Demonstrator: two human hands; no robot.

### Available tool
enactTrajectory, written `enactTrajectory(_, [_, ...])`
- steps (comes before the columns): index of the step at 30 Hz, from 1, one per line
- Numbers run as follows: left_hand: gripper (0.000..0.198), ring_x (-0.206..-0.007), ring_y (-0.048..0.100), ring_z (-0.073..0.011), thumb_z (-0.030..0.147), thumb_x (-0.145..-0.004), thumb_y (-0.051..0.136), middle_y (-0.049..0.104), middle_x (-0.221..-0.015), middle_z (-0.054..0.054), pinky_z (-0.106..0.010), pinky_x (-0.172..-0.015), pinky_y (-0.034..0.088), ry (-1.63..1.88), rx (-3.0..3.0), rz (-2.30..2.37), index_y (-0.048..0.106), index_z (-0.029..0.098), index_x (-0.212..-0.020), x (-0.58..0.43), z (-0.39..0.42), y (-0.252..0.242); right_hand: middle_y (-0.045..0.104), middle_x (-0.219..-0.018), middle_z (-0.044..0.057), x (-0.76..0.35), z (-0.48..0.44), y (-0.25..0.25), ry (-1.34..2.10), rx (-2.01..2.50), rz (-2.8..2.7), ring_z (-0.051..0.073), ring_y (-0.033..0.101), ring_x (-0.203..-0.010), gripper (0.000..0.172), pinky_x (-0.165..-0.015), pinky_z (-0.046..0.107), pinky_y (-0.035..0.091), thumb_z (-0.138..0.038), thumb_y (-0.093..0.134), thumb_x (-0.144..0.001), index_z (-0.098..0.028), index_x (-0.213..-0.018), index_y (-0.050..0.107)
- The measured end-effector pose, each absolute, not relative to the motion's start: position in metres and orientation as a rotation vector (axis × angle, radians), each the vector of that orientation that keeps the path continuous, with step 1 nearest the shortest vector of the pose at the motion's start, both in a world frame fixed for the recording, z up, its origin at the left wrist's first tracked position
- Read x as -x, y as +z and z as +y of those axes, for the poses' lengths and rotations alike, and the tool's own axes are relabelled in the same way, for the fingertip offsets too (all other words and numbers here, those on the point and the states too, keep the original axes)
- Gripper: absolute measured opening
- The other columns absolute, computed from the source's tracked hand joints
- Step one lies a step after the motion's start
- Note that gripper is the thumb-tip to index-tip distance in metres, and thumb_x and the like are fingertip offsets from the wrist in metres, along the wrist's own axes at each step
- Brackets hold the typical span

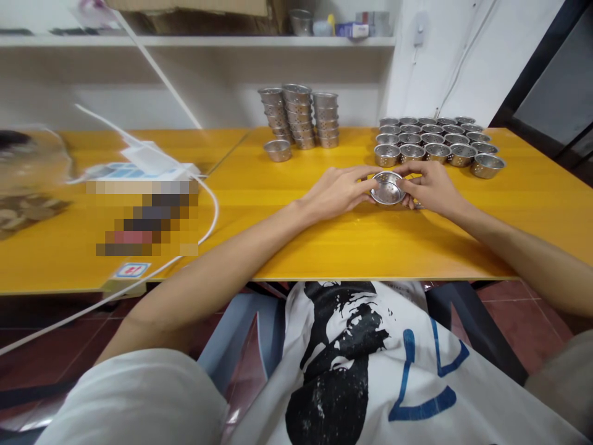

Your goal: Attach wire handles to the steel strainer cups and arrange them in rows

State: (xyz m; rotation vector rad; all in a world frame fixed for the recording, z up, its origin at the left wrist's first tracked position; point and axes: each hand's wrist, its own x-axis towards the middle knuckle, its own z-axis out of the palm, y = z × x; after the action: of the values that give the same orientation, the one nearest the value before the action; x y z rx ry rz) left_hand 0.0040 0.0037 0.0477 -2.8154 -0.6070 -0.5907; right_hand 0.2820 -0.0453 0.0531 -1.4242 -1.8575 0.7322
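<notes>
A small perforated metal cup (388,189) is held between both hands above the yellow table, its opening tilted toward me. My left hand (340,190) grips the rim from the left, thumb at the near inner edge. My right hand (428,185) has its fingers closed on the opposite side. Under the right fingers a thin shiny bit of metal (418,206) shows; what it is I cannot make out. Just beyond the hands stand several rows of similar perforated cups (436,153), set close together with openings up.
Three stacks of perforated cups (299,117) rise at the back, with a single cup (278,150) before them. On the left lie a power strip (143,170), a white cable (217,207) and a blurred clear bag (32,167) of round pieces. A shelf (208,42) spans the back wall.
</notes>
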Motion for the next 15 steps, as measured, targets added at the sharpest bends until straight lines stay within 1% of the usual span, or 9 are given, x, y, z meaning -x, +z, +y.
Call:
enactTrajectory(1, [0.030, -0.149, 0.074, -0.0349, 0.034, -0.120, 0.059, 0.069, -0.170, -0.015, -0.047, -0.110, 0.066, -0.588, 2.821, -0.601, 0.079, 0.027, -0.141, -0.004, 0.004, 0.047, 0.084, -0.083, 0.009, -0.281, -0.045, 0.053, 0.741, 1.421, -1.860, 0.029, 0.080, -0.065, 0.047, -0.059, 0.045, 0.070, -0.051, 0.074, -0.109, -0.028, -0.150, 0.080])
enactTrajectory(3, [0.032, -0.151, 0.073, -0.0357, 0.037, -0.122, 0.057, 0.068, -0.172, -0.015, -0.049, -0.112, 0.065, -0.584, 2.844, -0.591, 0.080, 0.027, -0.141, -0.005, 0.005, 0.046, 0.087, -0.092, 0.011, -0.282, -0.045, 0.055, 0.713, 1.405, -1.872, 0.029, 0.080, -0.065, 0.048, -0.059, 0.046, 0.070, -0.047, 0.076, -0.108, -0.028, -0.153, 0.079])
enactTrajectory(5, [0.039, -0.156, 0.070, -0.0359, 0.041, -0.123, 0.054, 0.063, -0.177, -0.016, -0.050, -0.118, 0.064, -0.596, 2.870, -0.597, 0.074, 0.027, -0.153, -0.006, 0.005, 0.046, 0.089, -0.112, 0.014, -0.288, -0.043, 0.063, 0.602, 1.418, -1.891, 0.027, 0.080, -0.065, 0.050, -0.060, 0.046, 0.070, -0.037, 0.080, -0.105, -0.028, -0.154, 0.079])
enactTrajectory(7, [0.050, -0.163, 0.064, -0.0357, 0.044, -0.124, 0.052, 0.056, -0.182, -0.017, -0.051, -0.126, 0.060, -0.617, 2.885, -0.624, 0.061, 0.026, -0.170, -0.006, 0.005, 0.046, 0.088, -0.122, 0.016, -0.304, -0.038, 0.077, 0.449, 1.512, -1.888, 0.023, 0.077, -0.065, 0.049, -0.064, 0.043, 0.069, -0.021, 0.081, -0.102, -0.024, -0.150, 0.082])
enactTrajectory(9, [0.058, -0.168, 0.058, -0.0362, 0.046, -0.124, 0.050, 0.052, -0.185, -0.018, -0.053, -0.132, 0.055, -0.622, 2.892, -0.658, 0.052, 0.022, -0.177, -0.005, 0.006, 0.046, 0.088, -0.120, 0.020, -0.328, -0.032, 0.093, 0.319, 1.695, -1.848, 0.015, 0.073, -0.063, 0.041, -0.069, 0.038, 0.064, -0.007, 0.072, -0.103, -0.013, -0.141, 0.085])
enactTrajectory(10, [0.059, -0.169, 0.057, -0.0367, 0.044, -0.124, 0.050, 0.051, -0.185, -0.019, -0.054, -0.133, 0.054, -0.615, 2.895, -0.676, 0.050, 0.020, -0.178, -0.004, 0.006, 0.046, 0.088, -0.121, 0.022, -0.343, -0.028, 0.100, 0.263, 1.784, -1.810, 0.012, 0.072, -0.064, 0.039, -0.071, 0.036, 0.060, -0.002, 0.066, -0.103, -0.007, -0.138, 0.085])
enactTrajectory(11, [0.059, -0.169, 0.056, -0.0372, 0.042, -0.123, 0.049, 0.051, -0.185, -0.020, -0.055, -0.133, 0.054, -0.603, 2.897, -0.692, 0.050, 0.019, -0.178, -0.003, 0.007, 0.046, 0.088, -0.116, 0.024, -0.359, -0.024, 0.106, 0.181, 1.874, -1.764, 0.009, 0.071, -0.066, 0.040, -0.075, 0.036, 0.055, 0.001, 0.063, -0.103, -0.003, -0.136, 0.084])
enactTrajectory(13, [0.059, -0.167, 0.057, -0.0383, 0.037, -0.122, 0.048, 0.052, -0.184, -0.021, -0.057, -0.131, 0.055, -0.577, 2.895, -0.717, 0.050, 0.016, -0.177, -0.002, 0.009, 0.045, 0.087, -0.101, 0.022, -0.388, -0.016, 0.113, -0.003, 2.077, -1.737, 0.010, 0.071, -0.076, 0.039, -0.083, 0.037, 0.050, 0.006, 0.061, -0.100, 0.001, -0.129, 0.087])
enactTrajectory(15, [0.059, -0.166, 0.059, -0.0385, 0.034, -0.120, 0.047, 0.053, -0.184, -0.021, -0.057, -0.129, 0.056, -0.557, 2.886, -0.737, 0.050, 0.016, -0.176, -0.001, 0.011, 0.044, 0.087, -0.100, 0.022, -0.412, -0.008, 0.112, -0.121, 2.176, -1.784, 0.010, 0.067, -0.078, 0.033, -0.084, 0.036, 0.048, 0.006, 0.066, -0.098, -0.001, -0.120, 0.090])
